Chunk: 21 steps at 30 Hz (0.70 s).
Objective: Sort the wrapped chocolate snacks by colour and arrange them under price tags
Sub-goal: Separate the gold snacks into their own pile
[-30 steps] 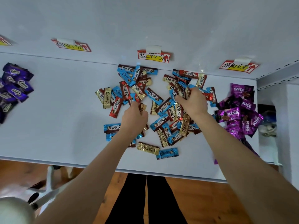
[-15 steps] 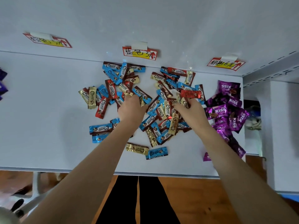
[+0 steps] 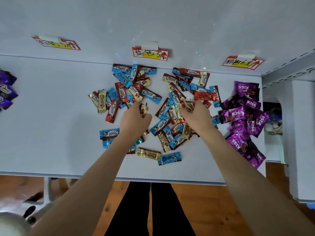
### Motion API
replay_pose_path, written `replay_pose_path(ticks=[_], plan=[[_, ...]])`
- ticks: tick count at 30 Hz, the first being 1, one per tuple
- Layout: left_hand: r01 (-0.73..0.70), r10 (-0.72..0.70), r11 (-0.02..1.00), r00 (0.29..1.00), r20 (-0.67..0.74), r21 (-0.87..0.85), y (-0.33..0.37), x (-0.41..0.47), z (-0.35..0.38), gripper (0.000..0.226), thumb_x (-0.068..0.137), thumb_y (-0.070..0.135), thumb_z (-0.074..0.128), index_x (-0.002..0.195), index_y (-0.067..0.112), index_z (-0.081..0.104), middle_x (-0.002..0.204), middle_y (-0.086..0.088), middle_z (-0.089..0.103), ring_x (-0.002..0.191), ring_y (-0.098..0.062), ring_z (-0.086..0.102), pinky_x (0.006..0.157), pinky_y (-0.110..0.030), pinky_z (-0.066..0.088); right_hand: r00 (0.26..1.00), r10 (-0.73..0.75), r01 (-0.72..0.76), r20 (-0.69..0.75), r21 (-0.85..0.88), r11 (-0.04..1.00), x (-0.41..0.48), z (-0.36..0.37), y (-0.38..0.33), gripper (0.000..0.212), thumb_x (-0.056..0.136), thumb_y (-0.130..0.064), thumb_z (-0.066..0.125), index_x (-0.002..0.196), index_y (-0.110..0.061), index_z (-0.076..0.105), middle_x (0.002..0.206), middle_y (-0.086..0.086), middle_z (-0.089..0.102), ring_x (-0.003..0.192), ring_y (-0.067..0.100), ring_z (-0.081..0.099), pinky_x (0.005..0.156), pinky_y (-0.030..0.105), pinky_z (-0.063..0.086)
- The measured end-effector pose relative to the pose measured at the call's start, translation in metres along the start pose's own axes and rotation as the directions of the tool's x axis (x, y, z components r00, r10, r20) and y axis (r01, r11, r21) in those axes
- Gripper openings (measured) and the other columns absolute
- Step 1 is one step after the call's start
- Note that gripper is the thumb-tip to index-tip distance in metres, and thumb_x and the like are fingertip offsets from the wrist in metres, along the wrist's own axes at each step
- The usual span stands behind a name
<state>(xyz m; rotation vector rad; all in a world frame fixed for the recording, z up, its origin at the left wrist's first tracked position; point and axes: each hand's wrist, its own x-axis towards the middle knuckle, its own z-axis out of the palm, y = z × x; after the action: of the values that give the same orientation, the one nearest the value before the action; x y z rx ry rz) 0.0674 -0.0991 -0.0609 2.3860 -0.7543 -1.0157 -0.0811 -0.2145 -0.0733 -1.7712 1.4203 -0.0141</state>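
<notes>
White table (image 3: 51, 126): Choco bars (image 3: 151, 97), Kiss packs (image 3: 238, 114), violet packs (image 3: 6, 90).

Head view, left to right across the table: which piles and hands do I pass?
From the left: purple snacks → left hand → right hand → KISS pile.

The Choco snacks (image 3: 152, 97) wear glossy foil-like wrappers in blue, red and gold that catch the light. The purple Kiss packets (image 3: 242, 114) shine the same way, crinkled and metallic-looking. The surface (image 3: 51, 116) beneath is smooth, matt white. The price tags (image 3: 150, 54) look like paper, fixed with pale tape. The floor (image 3: 204, 201) is varnished wood with visible grain.
</notes>
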Motion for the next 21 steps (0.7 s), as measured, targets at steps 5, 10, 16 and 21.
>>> replay_pose_path(ticks=[5, 10, 16, 21], plan=[[-0.081, 0.079, 0.996, 0.994, 0.079, 0.034, -0.017, -0.027, -0.007, 0.018, 0.086, 0.014, 0.054, 0.099, 0.015, 0.042, 0.068, 0.002, 0.049, 0.058, -0.011, 0.048, 0.048, -0.028, 0.039, 0.999, 0.000, 0.006, 0.041, -0.136, 0.991, 0.009, 0.008, -0.009, 0.029, 0.084, -0.033, 0.064, 0.093, -0.005, 0.061, 0.081, 0.004, 0.063, 0.079, 0.024, 0.062, 0.066, 0.030, 0.047], [-0.230, 0.160, 0.938, 0.951, 0.263, 0.261, -0.038, -0.044, 0.001, 0.032, 0.086, 0.018, 0.058, 0.118, 0.016, 0.049, 0.105, -0.002, 0.058, 0.095, -0.022, 0.056, 0.070, -0.028, 0.039, 0.999, -0.020, 0.019, 0.045, 0.024, 1.000, 0.008, 0.007, -0.014, 0.021, 0.085, -0.027, 0.064, 0.096, -0.009, 0.062, 0.084, -0.002, 0.061, 0.077, 0.013, 0.055, 0.068, 0.023, 0.039], [-0.397, 0.144, 0.742, 0.882, 0.450, 0.540, -0.045, -0.049, 0.013, 0.033, 0.088, 0.036, 0.061, 0.110, 0.014, 0.050, 0.111, -0.003, 0.056, 0.101, -0.023, 0.056, 0.070, -0.029, 0.038, 1.000, 0.014, -0.011, -0.009, 0.305, 0.952, -0.002, -0.003, -0.014, 0.016, 0.091, -0.031, 0.054, 0.093, -0.015, 0.057, 0.080, -0.002, 0.060, 0.078, 0.017, 0.062, 0.072, 0.034, 0.051], [-0.423, 0.175, 0.719, 0.878, 0.445, 0.552, -0.040, -0.045, 0.012, 0.033, 0.089, 0.035, 0.060, 0.110, 0.011, 0.052, 0.111, -0.005, 0.052, 0.101, -0.024, 0.055, 0.069, -0.030, 0.039, 0.995, 0.081, -0.041, -0.055, 0.515, 0.856, -0.014, -0.017, -0.008, 0.005, 0.087, -0.018, 0.057, 0.086, -0.014, 0.060, 0.077, -0.002, 0.066, 0.072, 0.012, 0.066, 0.066, 0.028, 0.057]])
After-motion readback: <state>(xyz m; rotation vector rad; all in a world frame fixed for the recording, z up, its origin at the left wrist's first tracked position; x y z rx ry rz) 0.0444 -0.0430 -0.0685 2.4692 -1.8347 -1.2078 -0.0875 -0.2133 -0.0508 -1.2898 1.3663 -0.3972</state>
